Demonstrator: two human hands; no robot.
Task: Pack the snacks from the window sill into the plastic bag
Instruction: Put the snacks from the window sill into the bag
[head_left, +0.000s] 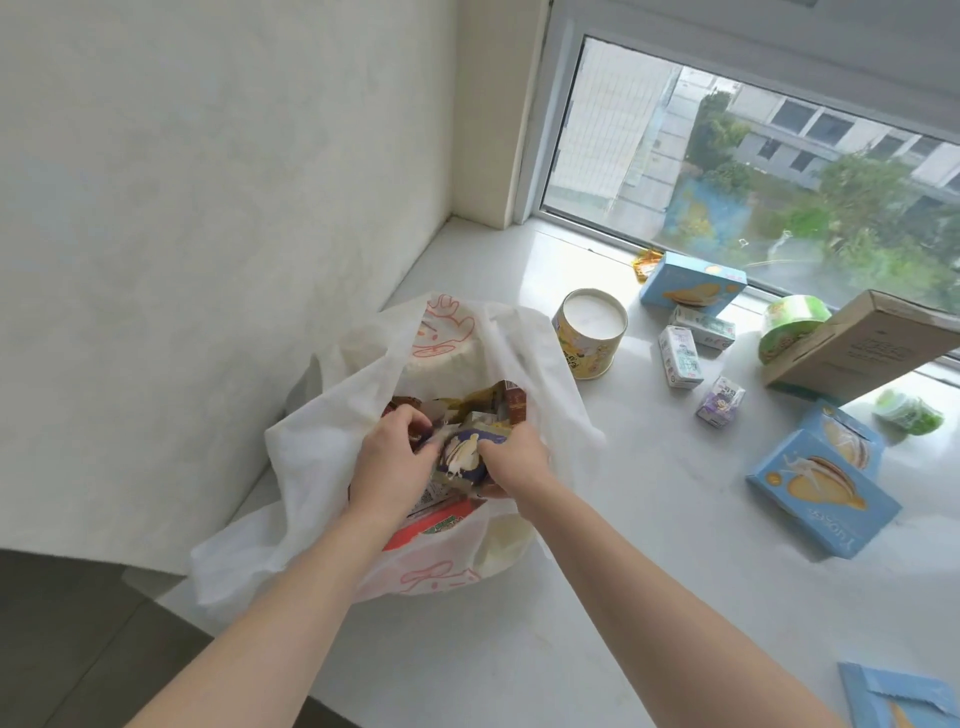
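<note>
Snacks: one purple-and-cream packet (462, 457) at centre frame, inside mouth of white plastic bag (322, 415), among wrappers already packed. Left hand (392, 462) and right hand (511, 460) both down in the opening, fingers curled round the packet from either side. Bag soft, thin, floppy; walls likely to fold inward, so mouth best held wide by its rim. Packet light, crinkly, probably crushable; hold by edges, press down gently.

Remaining on window sill (597, 597), right half of frame: yellow tub with white lid (592, 332) just beside bag; blue biscuit box (691, 283) near glass; three small drink cartons (680, 358) between; green-lidded cup (789, 325); brown cardboard box (867, 345) tilted, leaning over it; green wrapped sweet (909, 413); blue box pair (826, 478) at right; blue packet (898, 696) at lower right corner. Boxes stiff, light, easy by the sides; cartons likely heavier.

Obstruction: bag already crowded; tub close against its right wall.
</note>
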